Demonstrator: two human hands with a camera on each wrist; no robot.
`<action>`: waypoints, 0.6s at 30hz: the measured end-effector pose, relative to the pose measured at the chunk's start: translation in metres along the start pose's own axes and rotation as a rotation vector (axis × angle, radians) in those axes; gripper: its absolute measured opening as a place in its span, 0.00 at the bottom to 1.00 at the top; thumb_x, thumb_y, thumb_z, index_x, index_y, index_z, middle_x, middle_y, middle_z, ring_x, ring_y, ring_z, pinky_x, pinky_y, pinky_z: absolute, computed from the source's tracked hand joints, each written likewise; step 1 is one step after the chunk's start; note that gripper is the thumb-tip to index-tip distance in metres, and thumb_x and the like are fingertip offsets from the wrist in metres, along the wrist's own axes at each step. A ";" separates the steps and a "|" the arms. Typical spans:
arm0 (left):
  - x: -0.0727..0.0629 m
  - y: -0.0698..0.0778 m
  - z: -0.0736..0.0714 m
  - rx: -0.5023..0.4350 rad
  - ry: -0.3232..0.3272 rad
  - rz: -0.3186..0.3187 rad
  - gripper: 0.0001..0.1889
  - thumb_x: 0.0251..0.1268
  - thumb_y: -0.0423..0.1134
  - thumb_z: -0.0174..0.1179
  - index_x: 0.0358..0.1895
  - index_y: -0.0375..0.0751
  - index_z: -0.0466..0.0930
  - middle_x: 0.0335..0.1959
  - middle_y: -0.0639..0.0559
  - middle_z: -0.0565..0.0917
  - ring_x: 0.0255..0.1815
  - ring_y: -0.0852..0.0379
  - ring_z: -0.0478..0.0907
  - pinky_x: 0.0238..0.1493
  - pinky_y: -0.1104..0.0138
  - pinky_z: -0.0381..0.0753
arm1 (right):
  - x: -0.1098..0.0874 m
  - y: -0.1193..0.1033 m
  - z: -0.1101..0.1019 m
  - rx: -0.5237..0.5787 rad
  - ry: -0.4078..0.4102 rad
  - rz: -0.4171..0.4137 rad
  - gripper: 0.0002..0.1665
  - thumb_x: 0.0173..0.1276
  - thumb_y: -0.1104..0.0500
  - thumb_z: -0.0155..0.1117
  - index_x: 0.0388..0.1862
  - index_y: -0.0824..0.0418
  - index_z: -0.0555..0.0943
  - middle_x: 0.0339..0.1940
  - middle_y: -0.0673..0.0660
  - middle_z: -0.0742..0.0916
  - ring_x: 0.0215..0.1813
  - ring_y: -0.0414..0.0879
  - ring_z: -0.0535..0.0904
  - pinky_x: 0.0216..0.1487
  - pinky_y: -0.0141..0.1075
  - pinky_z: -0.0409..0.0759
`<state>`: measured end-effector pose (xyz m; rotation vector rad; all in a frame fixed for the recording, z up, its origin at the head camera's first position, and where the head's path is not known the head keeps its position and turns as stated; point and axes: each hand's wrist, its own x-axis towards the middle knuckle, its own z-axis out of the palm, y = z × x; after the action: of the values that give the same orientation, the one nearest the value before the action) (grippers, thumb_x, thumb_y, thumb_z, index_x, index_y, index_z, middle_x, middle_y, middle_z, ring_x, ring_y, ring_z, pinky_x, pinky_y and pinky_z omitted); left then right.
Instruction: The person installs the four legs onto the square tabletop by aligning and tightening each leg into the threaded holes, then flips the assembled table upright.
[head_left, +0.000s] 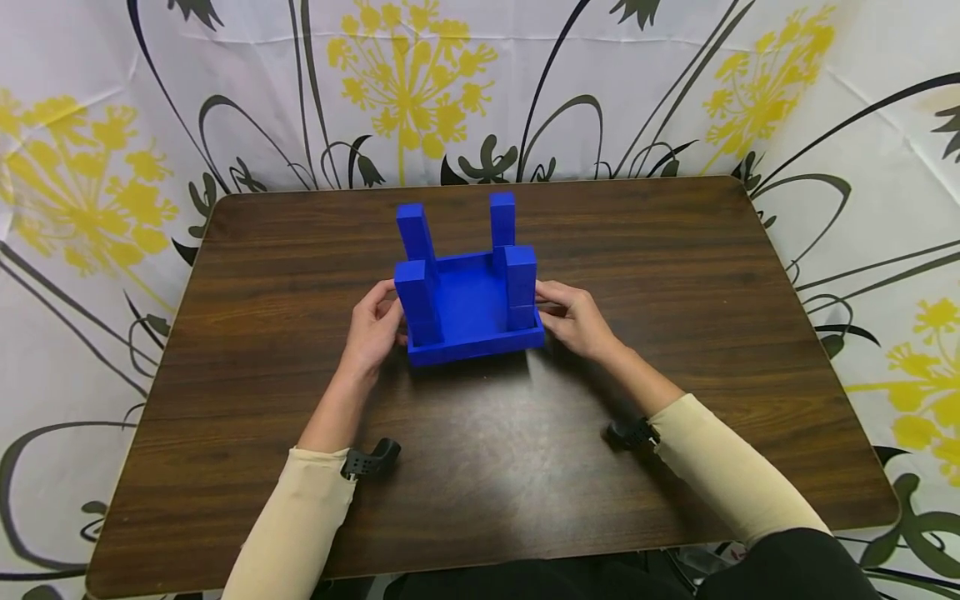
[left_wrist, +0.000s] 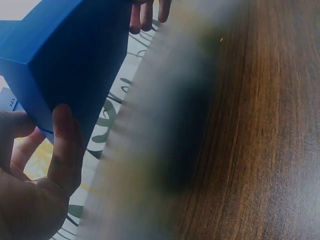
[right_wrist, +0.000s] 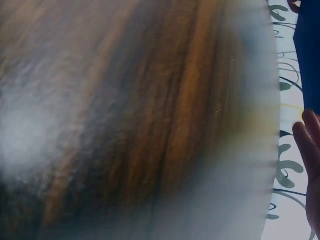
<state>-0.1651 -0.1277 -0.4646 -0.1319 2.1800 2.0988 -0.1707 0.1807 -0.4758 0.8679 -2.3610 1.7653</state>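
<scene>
A blue shallow tray (head_left: 480, 344) with a square block post (head_left: 519, 279) standing at each corner looks like a small upside-down table. Both hands hold it level with the posts pointing up, just off the tabletop. My left hand (head_left: 370, 330) grips its left side, thumb at the side and fingers reaching under; in the left wrist view the dark underside (left_wrist: 85, 65) shows above that hand. On the opposite side my right hand (head_left: 576, 320) grips the right edge. Only part of the right hand's fingers (right_wrist: 309, 145) appears in the right wrist view.
A dark brown wood-grain table (head_left: 480, 467) extends around the tray on all sides. Behind it hangs a white cloth (head_left: 262, 67) with yellow flowers and dark stems. Each wrist wears a black strap (head_left: 371, 460).
</scene>
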 end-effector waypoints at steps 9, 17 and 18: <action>-0.004 0.008 0.001 -0.051 0.014 0.007 0.08 0.74 0.43 0.56 0.47 0.43 0.78 0.25 0.54 0.82 0.24 0.60 0.78 0.22 0.69 0.77 | -0.002 0.021 -0.004 -0.295 0.086 -0.255 0.25 0.56 0.75 0.72 0.54 0.66 0.84 0.46 0.61 0.83 0.48 0.52 0.80 0.52 0.38 0.77; -0.006 0.011 0.003 -0.079 -0.004 0.011 0.12 0.77 0.43 0.52 0.50 0.42 0.80 0.30 0.52 0.82 0.27 0.61 0.80 0.22 0.71 0.78 | 0.003 0.018 -0.007 -0.274 0.098 -0.362 0.32 0.56 0.77 0.70 0.62 0.66 0.79 0.60 0.64 0.79 0.60 0.57 0.77 0.60 0.42 0.74; -0.006 0.011 0.003 -0.090 -0.016 0.014 0.12 0.77 0.41 0.50 0.52 0.40 0.80 0.31 0.52 0.83 0.28 0.60 0.81 0.23 0.70 0.79 | 0.002 0.018 -0.008 -0.282 0.101 -0.359 0.32 0.56 0.77 0.70 0.62 0.65 0.79 0.60 0.63 0.80 0.60 0.55 0.77 0.60 0.40 0.74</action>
<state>-0.1611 -0.1243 -0.4531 -0.1076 2.0845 2.1979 -0.1830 0.1903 -0.4877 1.0480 -2.1515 1.2748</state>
